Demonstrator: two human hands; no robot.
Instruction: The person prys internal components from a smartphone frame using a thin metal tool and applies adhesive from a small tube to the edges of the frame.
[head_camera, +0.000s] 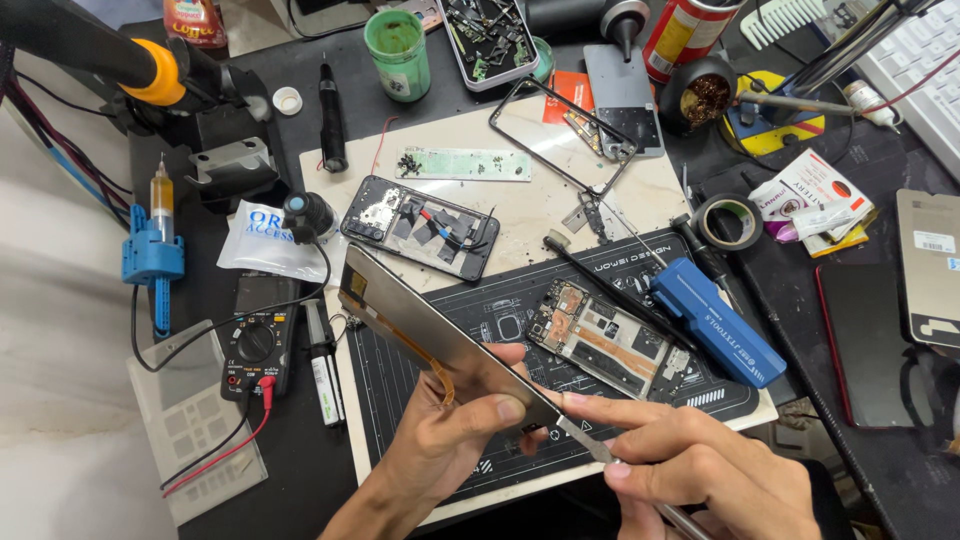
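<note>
At lower centre of the frame, the left hand (450, 420) pinches a thin, dark rectangular phone screen panel (430, 330) tilted edge-up, exposing its seam. The right hand (690, 465), fingers closed around a slim metal blade tool (590, 443), sets its tip against the panel's lower corner above the black repair mat (420, 385).

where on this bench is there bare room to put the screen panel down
One bare patch: the pale board between the green strip, the metal frame and the upper opened phone. Another: the black mat left of the lower opened phone, above the left hand. The bench's top and right sides are crowded.
</note>
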